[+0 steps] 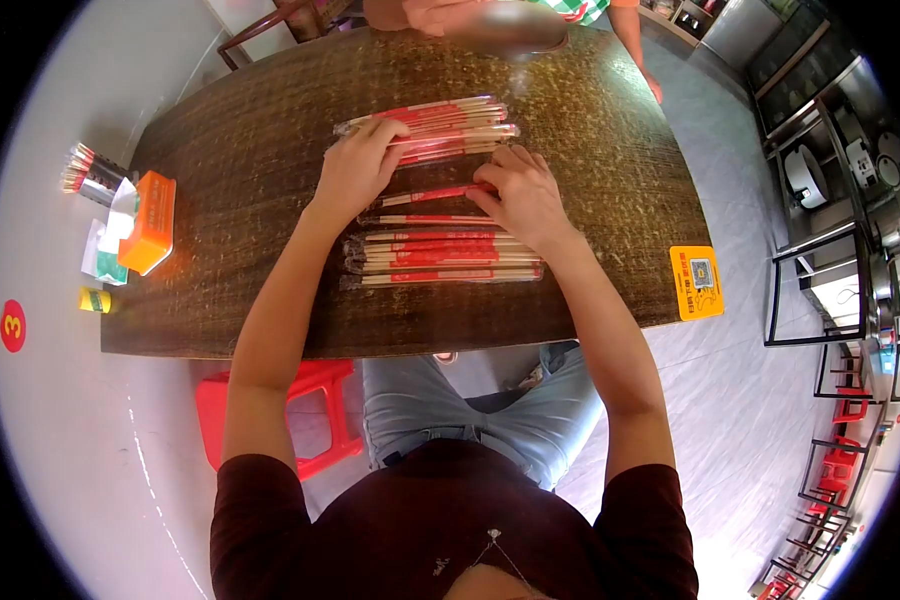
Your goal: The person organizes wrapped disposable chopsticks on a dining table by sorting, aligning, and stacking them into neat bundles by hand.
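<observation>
Packs of wrapped chopsticks with red labels lie in two groups on the dark wooden table. My left hand (362, 165) rests at the left part of the far group (440, 120), fingers bent over the packs. Between the groups, my right hand (522, 195) pinches the right end of a single wrapped pack (425, 197), which lies slightly slanted. Just below it is another single pack (435, 219). The near group (450, 258) has several packs side by side, roughly parallel to the table's near edge.
An orange tissue box (148, 222), a holder with chopsticks (98, 178) and a yellow can (95, 300) are at the left. A yellow code card (697, 283) lies at the right edge. Across the table (260, 130) sits another person. A red stool (315, 415) is below.
</observation>
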`<state>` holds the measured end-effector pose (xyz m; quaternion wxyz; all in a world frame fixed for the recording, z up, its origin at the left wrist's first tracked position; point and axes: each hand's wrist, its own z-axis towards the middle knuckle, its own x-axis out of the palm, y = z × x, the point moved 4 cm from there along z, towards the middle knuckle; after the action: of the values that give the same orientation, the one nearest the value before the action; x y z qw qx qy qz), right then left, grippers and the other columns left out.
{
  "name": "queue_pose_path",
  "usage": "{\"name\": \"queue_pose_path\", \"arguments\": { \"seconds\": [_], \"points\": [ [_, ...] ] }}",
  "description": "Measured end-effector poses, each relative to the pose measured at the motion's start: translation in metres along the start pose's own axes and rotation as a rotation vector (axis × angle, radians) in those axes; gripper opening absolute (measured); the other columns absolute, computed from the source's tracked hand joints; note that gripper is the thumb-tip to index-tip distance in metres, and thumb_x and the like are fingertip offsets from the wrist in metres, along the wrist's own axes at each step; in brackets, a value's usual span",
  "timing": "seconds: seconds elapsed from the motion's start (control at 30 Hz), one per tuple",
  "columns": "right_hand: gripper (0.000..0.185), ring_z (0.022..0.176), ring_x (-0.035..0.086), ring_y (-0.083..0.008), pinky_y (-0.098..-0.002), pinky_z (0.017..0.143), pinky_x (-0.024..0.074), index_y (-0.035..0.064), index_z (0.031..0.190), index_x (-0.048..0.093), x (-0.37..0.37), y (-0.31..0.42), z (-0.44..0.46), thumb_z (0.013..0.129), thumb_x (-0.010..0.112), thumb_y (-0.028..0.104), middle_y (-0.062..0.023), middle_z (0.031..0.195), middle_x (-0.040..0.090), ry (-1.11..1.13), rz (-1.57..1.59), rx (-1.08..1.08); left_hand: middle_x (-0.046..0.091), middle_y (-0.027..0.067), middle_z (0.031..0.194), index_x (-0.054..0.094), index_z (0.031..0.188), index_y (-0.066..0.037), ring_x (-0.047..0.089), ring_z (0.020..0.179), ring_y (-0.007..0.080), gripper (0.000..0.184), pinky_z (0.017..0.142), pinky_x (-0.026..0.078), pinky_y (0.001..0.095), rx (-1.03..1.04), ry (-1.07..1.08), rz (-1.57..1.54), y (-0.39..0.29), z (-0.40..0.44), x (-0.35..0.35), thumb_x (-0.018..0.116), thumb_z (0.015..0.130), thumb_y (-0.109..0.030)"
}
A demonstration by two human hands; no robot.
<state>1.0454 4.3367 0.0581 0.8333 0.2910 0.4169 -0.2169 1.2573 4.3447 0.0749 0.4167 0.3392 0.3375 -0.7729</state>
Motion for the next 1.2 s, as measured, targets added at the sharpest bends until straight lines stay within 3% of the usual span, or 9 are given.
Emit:
{"name": "queue_pose_path", "arguments": {
  "seconds": [0.17, 0.37, 0.47, 0.77, 0.97, 1.07, 1.2],
  "points": [
    [0.017, 0.099, 0.056, -0.027, -0.0434, 0.085, 0.0446, 0.0074, 0.085, 0.067, 0.002, -0.001, -0.001, 0.077, 0.073, 0.021, -0.0094, 0.093, 0.056, -0.005, -0.011, -0.005, 0.061, 0.0095, 0.105, 0.059, 0.101, -0.009, 0.064, 0.086, 0.0295, 0.013, 0.07, 0.054, 0.0384, -0.01, -0.01, 0.06, 0.015, -0.004, 0.008, 0.058, 0.091, -0.017],
    [0.015, 0.09, 0.054, -0.0259, -0.0393, 0.083, 0.0445, 0.0071, 0.082, 0.066, 0.001, 0.0, -0.001, 0.077, 0.073, 0.019, -0.0065, 0.086, 0.054, -0.065, -0.007, -0.04, 0.059, 0.0102, 0.108, 0.061, 0.107, -0.01, 0.059, 0.102, 0.0301, 0.019, 0.079, 0.053, 0.0411, 0.046, -0.006, 0.119, 0.011, -0.003, 0.008, 0.053, 0.094, -0.02],
    [0.015, 0.09, 0.055, -0.0258, -0.0391, 0.083, 0.0445, 0.007, 0.083, 0.066, 0.0, 0.001, -0.001, 0.077, 0.072, 0.019, -0.0068, 0.086, 0.054, -0.075, -0.029, -0.06, 0.059, 0.009, 0.11, 0.061, 0.108, -0.01, 0.057, 0.106, 0.0294, 0.019, 0.081, 0.052, 0.0409, -0.041, 0.033, 0.145, 0.015, -0.004, 0.013, 0.053, 0.094, -0.02],
    [0.031, 0.095, 0.055, -0.0306, -0.0426, 0.085, 0.0429, 0.008, 0.087, 0.067, -0.002, 0.004, -0.001, 0.072, 0.076, 0.033, -0.0078, 0.091, 0.055, 0.007, 0.078, -0.089, 0.059, 0.009, 0.105, 0.057, 0.103, -0.01, 0.057, 0.104, 0.0288, 0.016, 0.079, 0.051, 0.0406, -0.117, 0.045, 0.046, 0.005, -0.001, 0.003, 0.059, 0.09, -0.019],
    [0.021, 0.092, 0.055, -0.0279, -0.0402, 0.083, 0.0438, 0.0082, 0.087, 0.066, 0.003, 0.001, -0.001, 0.076, 0.073, 0.025, -0.0073, 0.089, 0.054, -0.016, 0.051, -0.06, 0.058, 0.0062, 0.1, 0.06, 0.096, -0.012, 0.056, 0.1, 0.0282, 0.018, 0.083, 0.048, 0.0422, 0.008, 0.018, -0.024, -0.005, 0.002, 0.0, 0.066, 0.085, -0.025],
    [0.015, 0.09, 0.054, -0.0262, -0.0395, 0.081, 0.0443, 0.0084, 0.086, 0.066, 0.004, 0.001, -0.001, 0.078, 0.072, 0.02, -0.0064, 0.088, 0.054, -0.037, 0.042, -0.066, 0.058, 0.003, 0.097, 0.062, 0.087, -0.012, 0.056, 0.095, 0.0246, 0.022, 0.086, 0.044, 0.0397, 0.063, 0.16, -0.159, -0.014, 0.001, 0.001, 0.071, 0.081, -0.031],
    [0.015, 0.089, 0.055, -0.0258, -0.0388, 0.08, 0.0448, 0.0084, 0.085, 0.066, 0.004, 0.002, 0.0, 0.078, 0.072, 0.019, -0.0061, 0.087, 0.054, -0.083, 0.005, -0.075, 0.056, 0.0001, 0.087, 0.062, 0.078, -0.014, 0.055, 0.082, 0.0192, 0.023, 0.087, 0.039, 0.0351, 0.19, 0.243, -0.117, -0.028, 0.0, 0.002, 0.073, 0.078, -0.033]
  ]
}}
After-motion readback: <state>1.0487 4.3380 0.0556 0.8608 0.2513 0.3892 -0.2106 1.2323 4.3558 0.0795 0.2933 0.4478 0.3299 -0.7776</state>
